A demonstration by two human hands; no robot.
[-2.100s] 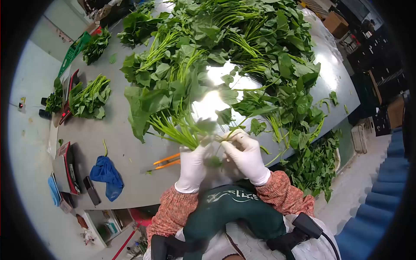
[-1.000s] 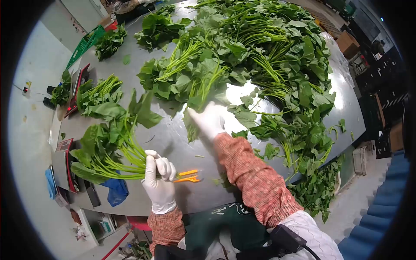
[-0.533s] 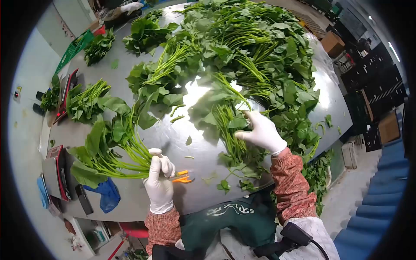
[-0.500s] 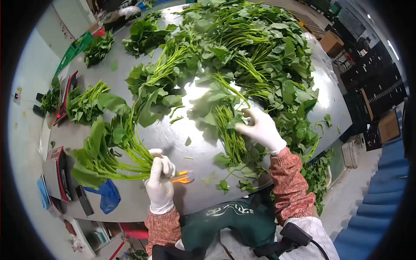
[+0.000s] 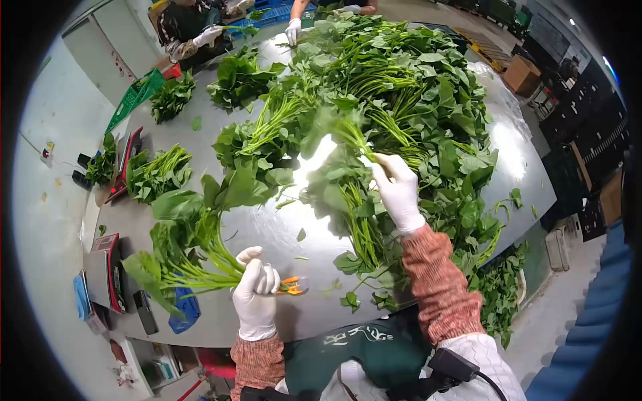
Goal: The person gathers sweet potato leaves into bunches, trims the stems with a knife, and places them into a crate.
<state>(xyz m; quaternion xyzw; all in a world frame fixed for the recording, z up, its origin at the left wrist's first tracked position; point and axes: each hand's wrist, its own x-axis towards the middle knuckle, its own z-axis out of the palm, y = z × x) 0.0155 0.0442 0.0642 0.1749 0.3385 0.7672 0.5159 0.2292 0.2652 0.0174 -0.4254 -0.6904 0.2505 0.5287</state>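
Note:
My left hand (image 5: 257,294), in a white glove, is closed round the stems of a leafy green bunch (image 5: 200,254) that spreads to the left. Orange-handled scissors (image 5: 291,286) show just right of this hand. My right hand (image 5: 396,190), also gloved, pinches the stem ends of a smaller leafy bunch (image 5: 348,132), whose leaves are blurred. Below it, another bundle of stems (image 5: 361,224) lies on the metal table (image 5: 267,227). A large heap of leafy greens (image 5: 428,87) covers the table's far and right part.
Separate bunches (image 5: 160,172) lie at the left near red-edged scales (image 5: 107,274). A phone (image 5: 144,312) and a blue bag (image 5: 184,311) lie at the near left. Across the table, gloved hands of co-workers (image 5: 208,36) show. A green crate (image 5: 136,97) stands at the far left.
The view has shifted, showing more of the co-workers. My right hand has closed on stems and holds a small bunch up. My left hand still grips its bunch.

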